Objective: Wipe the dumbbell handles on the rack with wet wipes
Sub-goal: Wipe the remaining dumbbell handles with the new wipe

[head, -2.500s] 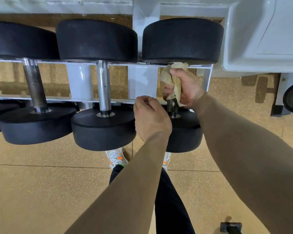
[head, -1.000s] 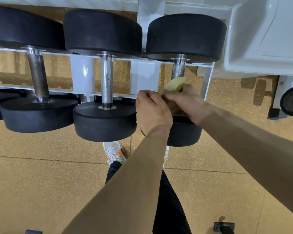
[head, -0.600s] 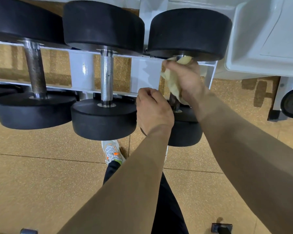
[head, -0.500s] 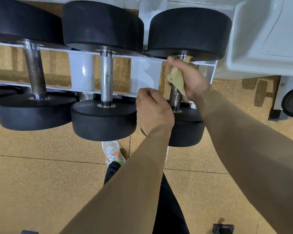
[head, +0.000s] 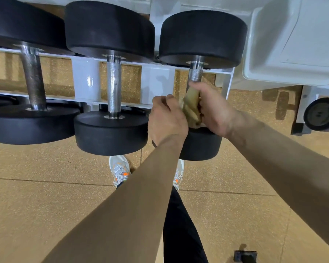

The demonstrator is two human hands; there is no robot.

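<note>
The dumbbell heads (head: 110, 29) look matt black, like rubber. Their handles (head: 114, 88) are bright metal with rough knurling. The rack (head: 85, 80) is glossy white painted metal. The wipe (head: 191, 107) is crumpled yellowish cloth. The floor (head: 46, 205) is speckled, grainy tan.

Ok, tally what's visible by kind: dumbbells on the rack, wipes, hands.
Dumbbells: 3, left, middle, right
Wipes: 1, yellowish wipe around the right dumbbell's handle
Hands: 2, left hand, right hand
Total: 6

a white bin (head: 285, 44) beside a black wheel (head: 322, 114).
</note>
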